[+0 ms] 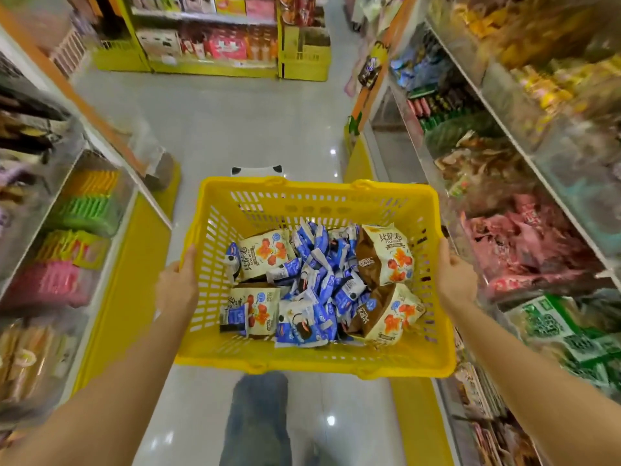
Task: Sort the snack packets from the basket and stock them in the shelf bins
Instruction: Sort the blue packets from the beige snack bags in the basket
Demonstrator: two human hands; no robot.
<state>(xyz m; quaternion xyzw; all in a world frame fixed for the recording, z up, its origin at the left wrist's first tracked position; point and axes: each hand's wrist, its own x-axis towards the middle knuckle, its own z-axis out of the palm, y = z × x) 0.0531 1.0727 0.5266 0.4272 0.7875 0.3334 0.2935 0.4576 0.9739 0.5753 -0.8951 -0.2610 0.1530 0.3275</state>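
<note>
A yellow plastic basket (302,200) hangs in the aisle in front of me, carried above the floor. My left hand (176,287) grips its left rim and my right hand (453,280) grips its right rim. Inside lie several small blue-and-white snack packets (322,280) heaped in the middle. Several larger cream packets with orange print (262,253) lie around them, some at the left and some at the right side. Shelf bins (524,250) with clear fronts run along my right, filled with pink, brown and green packets.
A second shelf unit (77,216) with orange, green and pink packets lines my left. Yellow shelf bases edge both sides of the grey tiled aisle (235,129). A small white-and-black stool (257,170) stands just beyond the basket. More shelving closes the far end.
</note>
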